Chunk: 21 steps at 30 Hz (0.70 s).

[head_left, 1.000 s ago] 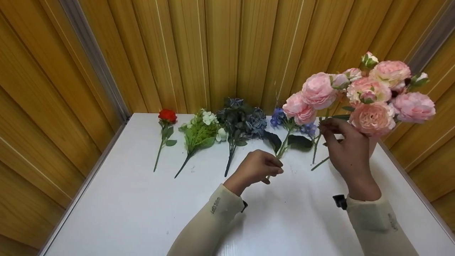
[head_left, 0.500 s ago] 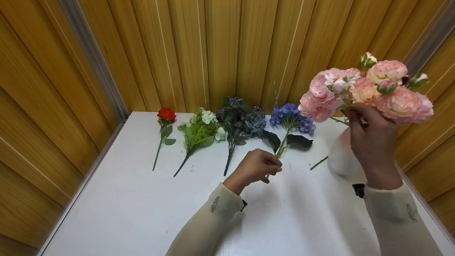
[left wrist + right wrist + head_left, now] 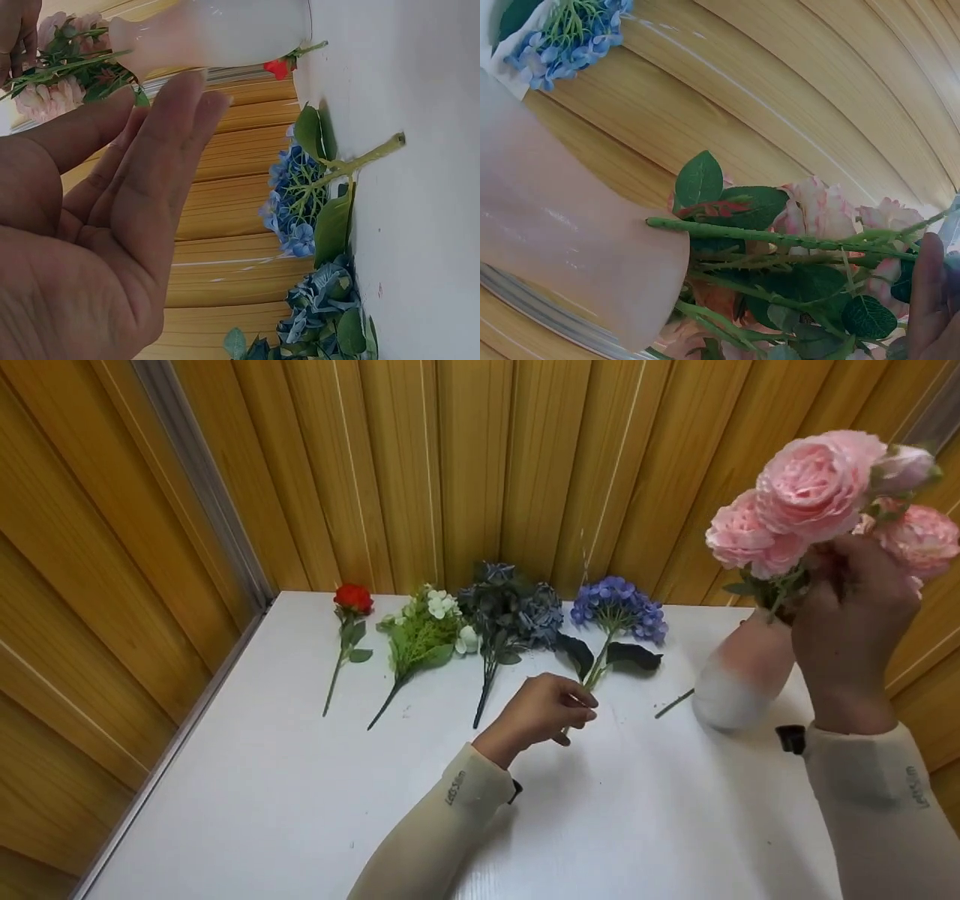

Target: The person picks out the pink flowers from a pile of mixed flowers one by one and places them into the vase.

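Observation:
My right hand [image 3: 855, 622] grips a pink peony stem [image 3: 780, 238] with several blooms [image 3: 821, 484], high at the right. The cut end of that stem lies by the mouth of a pink-and-white vase [image 3: 742, 682]; in the right wrist view it overlaps the rim, and I cannot tell whether it is inside. Other pink blooms [image 3: 926, 540] with green stems stand in the vase, partly behind the hand. My left hand [image 3: 544, 709] hovers over the table with loosely bent fingers, holding nothing. Just beyond it lies a blue hydrangea [image 3: 619, 607], its lower stem partly hidden.
On the white table [image 3: 262, 810], a red rose [image 3: 352, 600], a green-and-white spray [image 3: 420, 637] and a dark blue bunch [image 3: 510, 611] lie in a row. A loose green stem [image 3: 675, 703] shows beside the vase. Wood-panelled walls [image 3: 465, 472] enclose the table.
My right hand has moved right and up with the pink peony stem, from over the hydrangea to above the vase, which is now uncovered. The left hand has stayed in place.

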{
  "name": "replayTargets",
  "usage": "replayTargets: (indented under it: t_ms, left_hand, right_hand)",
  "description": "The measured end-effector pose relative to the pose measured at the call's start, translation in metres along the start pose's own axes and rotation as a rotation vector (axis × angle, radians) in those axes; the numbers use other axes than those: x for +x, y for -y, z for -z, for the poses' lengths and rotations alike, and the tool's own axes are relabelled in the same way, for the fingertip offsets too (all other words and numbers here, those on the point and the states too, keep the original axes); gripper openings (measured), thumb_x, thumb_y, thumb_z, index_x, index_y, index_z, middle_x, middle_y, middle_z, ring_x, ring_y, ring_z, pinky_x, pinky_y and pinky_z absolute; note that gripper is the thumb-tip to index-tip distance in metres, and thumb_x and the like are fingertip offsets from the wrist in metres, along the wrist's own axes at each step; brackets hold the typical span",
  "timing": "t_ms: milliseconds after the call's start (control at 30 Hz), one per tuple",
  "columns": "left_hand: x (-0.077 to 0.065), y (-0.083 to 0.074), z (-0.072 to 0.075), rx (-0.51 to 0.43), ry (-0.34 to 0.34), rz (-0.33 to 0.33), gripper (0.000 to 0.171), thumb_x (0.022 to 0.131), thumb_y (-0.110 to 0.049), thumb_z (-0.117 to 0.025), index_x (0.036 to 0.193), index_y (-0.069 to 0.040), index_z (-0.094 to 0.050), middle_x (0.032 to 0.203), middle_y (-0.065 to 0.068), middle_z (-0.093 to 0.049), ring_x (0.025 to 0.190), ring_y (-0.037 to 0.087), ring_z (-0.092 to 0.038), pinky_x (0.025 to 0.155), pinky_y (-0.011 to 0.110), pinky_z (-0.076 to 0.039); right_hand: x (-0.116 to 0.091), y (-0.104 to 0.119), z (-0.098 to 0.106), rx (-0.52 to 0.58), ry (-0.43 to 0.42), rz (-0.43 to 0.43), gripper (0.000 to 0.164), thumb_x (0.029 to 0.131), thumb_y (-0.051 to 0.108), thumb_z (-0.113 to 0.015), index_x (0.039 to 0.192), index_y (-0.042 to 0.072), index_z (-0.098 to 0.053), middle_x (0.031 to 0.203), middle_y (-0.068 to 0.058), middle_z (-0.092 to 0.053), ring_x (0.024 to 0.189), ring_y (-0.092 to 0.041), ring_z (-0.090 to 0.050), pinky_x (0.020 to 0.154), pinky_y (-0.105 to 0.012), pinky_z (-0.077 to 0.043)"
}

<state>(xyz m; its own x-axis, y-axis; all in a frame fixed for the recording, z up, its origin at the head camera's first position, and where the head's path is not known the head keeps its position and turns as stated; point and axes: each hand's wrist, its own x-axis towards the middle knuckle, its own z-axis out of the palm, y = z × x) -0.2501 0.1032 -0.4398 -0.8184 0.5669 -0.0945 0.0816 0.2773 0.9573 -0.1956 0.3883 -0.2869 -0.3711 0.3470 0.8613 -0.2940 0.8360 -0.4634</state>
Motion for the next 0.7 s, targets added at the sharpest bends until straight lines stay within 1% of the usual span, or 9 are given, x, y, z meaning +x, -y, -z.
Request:
replayTargets:
  t_ms: [100,133,233,267,400,467,600,667,700]
  left_hand:
    - [0.0004,0.0001,-0.0009,0.004,-0.004,0.012,0.014,0.105,-0.012,-0.083,0.119,-0.013,-0.087,0.111,0.009,-0.087,0.106,0.031,-0.086,0.067,0.037,-0.072]
    - [0.0006,0.0002,-0.0014,0.004,-0.005,0.014,0.014,0.106,-0.013,-0.083,0.119,-0.014,-0.086,0.112,0.010,-0.087,0.109,0.033,-0.085,0.068,0.037,-0.072]
    - [0.0004,0.0006,-0.0031,0.009,-0.010,0.023,0.015,0.106,-0.015,-0.083,0.120,-0.016,-0.087,0.111,0.009,-0.087,0.111,0.033,-0.085,0.069,0.038,-0.072]
    - [0.0005,0.0008,-0.0035,0.009,-0.011,0.023,0.015,0.105,-0.015,-0.083,0.120,-0.016,-0.087,0.111,0.009,-0.087,0.110,0.033,-0.085,0.069,0.038,-0.072]
    - [0.0007,0.0012,-0.0042,0.011,-0.013,0.025,0.015,0.105,-0.014,-0.083,0.120,-0.016,-0.087,0.111,0.010,-0.087,0.107,0.030,-0.086,0.068,0.037,-0.072]
    - [0.0006,0.0010,-0.0039,0.014,-0.012,0.024,0.015,0.105,-0.014,-0.083,0.120,-0.016,-0.087,0.112,0.011,-0.087,0.106,0.029,-0.085,0.068,0.037,-0.072]
    - [-0.0001,0.0006,-0.0035,0.009,-0.014,0.024,0.015,0.106,-0.015,-0.083,0.120,-0.016,-0.086,0.109,0.009,-0.087,0.108,0.033,-0.085,0.068,0.037,-0.072]
    - [0.0002,-0.0009,-0.0038,0.003,-0.012,0.024,0.014,0.106,-0.016,-0.082,0.120,-0.016,-0.086,0.107,0.008,-0.087,0.111,0.035,-0.085,0.068,0.037,-0.072]
    - [0.0004,-0.0017,-0.0040,0.001,-0.012,0.024,0.015,0.106,-0.016,-0.082,0.120,-0.016,-0.086,0.107,0.008,-0.087,0.111,0.035,-0.085,0.068,0.038,-0.072]
  right_hand:
    - [0.0014,0.0013,-0.0017,0.034,-0.043,-0.001,0.028,0.115,0.008,-0.058,0.128,-0.001,-0.082,0.115,-0.002,-0.084,0.089,0.011,-0.048,0.090,-0.008,-0.048]
    - [0.0015,0.0018,-0.0020,0.037,-0.050,0.000,0.029,0.115,0.008,-0.058,0.129,0.000,-0.082,0.116,0.005,-0.083,0.089,0.011,-0.048,0.089,-0.008,-0.047]
    - [0.0024,0.0032,-0.0011,0.043,-0.058,0.009,0.028,0.114,0.007,-0.058,0.128,0.000,-0.082,0.112,0.030,-0.069,0.089,0.012,-0.047,0.088,-0.009,-0.046]
    - [0.0026,0.0038,-0.0003,0.046,-0.059,0.012,0.029,0.114,0.007,-0.058,0.128,-0.001,-0.081,0.111,0.033,-0.067,0.091,0.012,-0.047,0.089,-0.009,-0.045]
    - [0.0037,0.0068,0.0032,0.089,-0.071,0.011,0.031,0.113,0.003,-0.054,0.125,-0.001,-0.083,0.111,0.041,-0.059,0.096,0.009,-0.049,0.090,-0.012,-0.045]
    - [0.0046,0.0074,0.0040,0.106,-0.082,0.015,0.032,0.112,0.002,-0.053,0.122,-0.003,-0.083,0.109,0.039,-0.059,0.095,0.008,-0.048,0.089,-0.014,-0.042]
    - [0.0060,0.0046,0.0026,0.080,-0.066,0.039,0.028,0.114,0.004,-0.056,0.122,-0.006,-0.081,0.107,0.043,-0.056,0.091,0.011,-0.045,0.087,-0.011,-0.041]
    - [0.0058,0.0023,0.0023,0.050,-0.059,0.038,0.027,0.115,0.005,-0.057,0.121,-0.007,-0.080,0.105,0.040,-0.057,0.087,0.013,-0.044,0.086,-0.009,-0.042]
    - [0.0051,0.0013,0.0024,0.031,-0.053,0.035,0.026,0.115,0.005,-0.058,0.122,-0.006,-0.080,0.105,0.034,-0.064,0.087,0.015,-0.045,0.087,-0.006,-0.043]
